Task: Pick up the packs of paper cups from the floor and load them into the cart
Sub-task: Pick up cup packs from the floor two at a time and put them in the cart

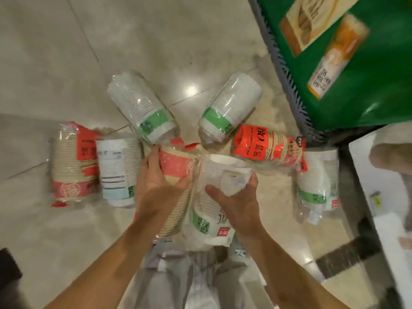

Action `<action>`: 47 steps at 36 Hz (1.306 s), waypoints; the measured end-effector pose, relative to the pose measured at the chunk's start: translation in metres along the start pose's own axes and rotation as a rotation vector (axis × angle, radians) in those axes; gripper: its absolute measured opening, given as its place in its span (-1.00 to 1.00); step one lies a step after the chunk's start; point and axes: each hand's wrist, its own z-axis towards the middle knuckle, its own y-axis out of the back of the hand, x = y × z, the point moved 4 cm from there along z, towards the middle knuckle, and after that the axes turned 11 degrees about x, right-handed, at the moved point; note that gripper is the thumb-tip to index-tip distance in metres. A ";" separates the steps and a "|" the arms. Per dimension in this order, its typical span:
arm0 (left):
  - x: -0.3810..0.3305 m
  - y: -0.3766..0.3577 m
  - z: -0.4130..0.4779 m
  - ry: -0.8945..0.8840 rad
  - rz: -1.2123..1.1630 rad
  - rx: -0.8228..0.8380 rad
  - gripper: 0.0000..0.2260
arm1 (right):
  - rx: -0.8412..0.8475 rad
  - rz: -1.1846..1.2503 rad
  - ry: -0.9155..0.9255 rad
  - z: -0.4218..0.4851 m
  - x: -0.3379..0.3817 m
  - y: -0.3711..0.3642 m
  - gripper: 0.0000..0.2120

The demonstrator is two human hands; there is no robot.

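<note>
A: What's closest?

B: Grey trousers (178, 275) at the bottom edge, with both forearms reaching out over them. The left hand (156, 181) has its fingers curled round a tan-and-red pack (178, 168). The right hand (234, 204) grips a white green-label pack (207, 210), thumb across the wrapper.

A: How do those two lie?

B: Side by side and touching, long axes running away from the person. The white one's open cup mouth faces the far end. Whether they are off the floor (66, 52) I can't tell, as the blur hides it.

A: And beyond?

B: Six more packs lie fanned on the tiles. At far left, a tan red-print pack (71, 166) and a blue-label pack (118, 170) lie parallel, just beside each other. Behind the hands, the left green-banded pack (142, 105) and the right green-banded pack (229, 103) angle outward. On the right an orange-red pack (267, 146) lies crosswise, its end meeting a clear-wrapped white pack (318, 177). Past that is the cart (283, 70) — grey slatted wall, cut off at the top, with a green printed bag (367, 74) inside.
</note>
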 end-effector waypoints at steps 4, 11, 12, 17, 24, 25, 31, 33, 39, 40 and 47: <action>-0.058 0.085 -0.065 -0.097 -0.123 -0.019 -0.03 | 0.062 0.027 0.129 -0.077 0.094 0.013 0.02; -0.187 0.283 -0.192 -0.211 -0.250 -0.192 0.07 | 0.113 -0.207 0.455 -0.245 0.329 0.009 0.19; -0.203 0.313 -0.211 -0.239 -0.262 -0.220 0.05 | 0.122 -0.230 0.509 -0.272 0.362 0.007 0.21; -0.269 0.439 -0.292 -0.334 -0.310 -0.394 0.07 | 0.142 -0.303 0.715 -0.383 0.488 -0.003 0.25; -0.336 0.568 -0.445 -0.528 -0.255 -0.668 0.01 | 0.225 -0.309 1.065 -0.543 0.608 -0.023 0.10; -0.342 0.577 -0.463 -0.545 -0.245 -0.700 0.00 | 0.238 -0.310 1.101 -0.557 0.618 -0.026 0.09; -0.350 0.603 -0.548 -0.590 -0.269 -0.907 -0.05 | 0.394 -0.311 1.323 -0.622 0.654 -0.039 0.08; -0.348 0.602 -0.568 -0.583 -0.298 -0.969 -0.05 | 0.454 -0.326 1.375 -0.635 0.661 -0.040 0.07; -0.334 0.578 -0.613 -0.486 -0.370 -1.116 -0.05 | 0.630 -0.410 1.458 -0.668 0.665 -0.050 0.07; -0.332 0.573 -0.619 -0.463 -0.380 -1.139 -0.05 | 0.667 -0.429 1.466 -0.672 0.664 -0.053 0.08; -0.308 0.530 -0.676 -0.301 -0.471 -1.300 0.03 | 0.905 -0.505 1.478 -0.699 0.626 -0.079 0.11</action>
